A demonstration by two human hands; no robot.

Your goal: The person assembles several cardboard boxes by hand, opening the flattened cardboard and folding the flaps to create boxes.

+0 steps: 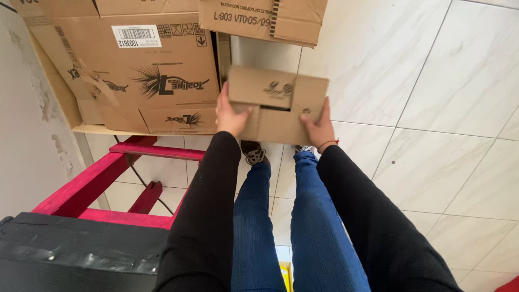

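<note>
A small brown cardboard box is held out in front of me, above my legs. My left hand grips its left side with the thumb on the front face. On the box's right lower edge sits my right hand, a red cord round the wrist. Both arms wear black sleeves. The box has a slot cut in its front.
A large printed cardboard box stands at the upper left, with another carton above it. A red wooden frame and a black surface lie at the lower left. White floor tiles spread to the right.
</note>
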